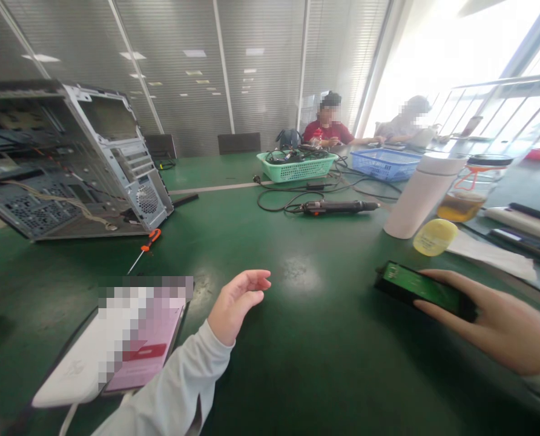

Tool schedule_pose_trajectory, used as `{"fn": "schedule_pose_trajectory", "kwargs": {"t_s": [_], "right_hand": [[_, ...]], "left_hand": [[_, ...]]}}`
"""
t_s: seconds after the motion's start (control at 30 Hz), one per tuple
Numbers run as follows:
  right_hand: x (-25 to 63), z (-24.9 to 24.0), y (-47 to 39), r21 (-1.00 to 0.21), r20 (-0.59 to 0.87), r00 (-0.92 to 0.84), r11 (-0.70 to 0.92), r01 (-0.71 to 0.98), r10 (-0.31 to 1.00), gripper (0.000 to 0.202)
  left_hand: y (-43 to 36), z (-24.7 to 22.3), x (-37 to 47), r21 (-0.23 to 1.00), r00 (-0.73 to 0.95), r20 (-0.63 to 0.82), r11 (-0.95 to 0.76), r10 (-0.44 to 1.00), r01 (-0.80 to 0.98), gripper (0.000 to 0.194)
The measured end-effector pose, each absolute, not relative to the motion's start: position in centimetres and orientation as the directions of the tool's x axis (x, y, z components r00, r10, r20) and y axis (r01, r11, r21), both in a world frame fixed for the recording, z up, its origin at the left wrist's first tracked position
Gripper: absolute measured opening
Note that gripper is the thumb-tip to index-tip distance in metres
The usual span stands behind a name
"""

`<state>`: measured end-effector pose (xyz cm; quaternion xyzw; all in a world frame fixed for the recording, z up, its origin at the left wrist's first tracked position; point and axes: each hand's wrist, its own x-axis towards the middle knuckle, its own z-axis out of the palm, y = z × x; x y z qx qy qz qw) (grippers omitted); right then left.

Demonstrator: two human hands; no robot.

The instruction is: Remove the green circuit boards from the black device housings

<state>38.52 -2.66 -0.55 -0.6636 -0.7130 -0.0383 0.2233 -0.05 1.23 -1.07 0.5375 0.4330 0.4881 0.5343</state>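
My left hand [240, 303] is raised over the green table [306, 363], its fingers curved and apart from the thumb, with nothing between them. To its left lie a white power bank [77, 357] and a phone with a pink screen [149, 357]. At the right, my right hand [492, 321] grips a small black device with a green face [424, 287], thumb and fingers along its sides. The device's right end is hidden in the hand. An orange-handled screwdriver [151, 239] lies before an open computer case [111, 169].
A black electric screwdriver [338, 208] lies near a green basket [292, 172] of cables and a blue basket [383, 166]. At the right stand a white bottle [419, 197], a yellow container [434, 237] and a jar [465, 197]. Two people sit at the far end.
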Motion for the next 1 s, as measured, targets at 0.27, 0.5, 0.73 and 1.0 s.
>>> {"fn": "schedule_pose_trajectory", "kwargs": {"t_s": [0.27, 0.5, 0.73, 1.0], "right_hand": [[24.4, 2.2, -1.0, -0.340, 0.387, -0.367, 0.500, 0.796, 0.846, 0.042], [19.6, 2.3, 0.1, -0.482, 0.473, -0.382, 0.596, 0.642, 0.794, 0.019], [19.6, 1.4, 0.9, -0.830, 0.283, -0.290, 0.385, 0.405, 0.915, 0.030], [19.6, 1.4, 1.7, -0.903, -0.336, -0.452, -0.419, -0.096, 0.827, 0.047]], "left_hand": [[0.8, -0.5, 0.0, 0.997, 0.156, 0.063, -0.056, 0.986, -0.046, 0.040], [0.6, 0.6, 0.4, 0.997, 0.132, 0.077, -0.075, 0.988, -0.019, 0.051], [-0.1, 0.3, 0.4, 0.982, 0.242, 0.125, -0.155, 0.962, 0.111, 0.050], [0.2, 0.5, 0.3, 0.973, 0.293, 0.141, -0.187, 0.946, 0.134, 0.045]]}}
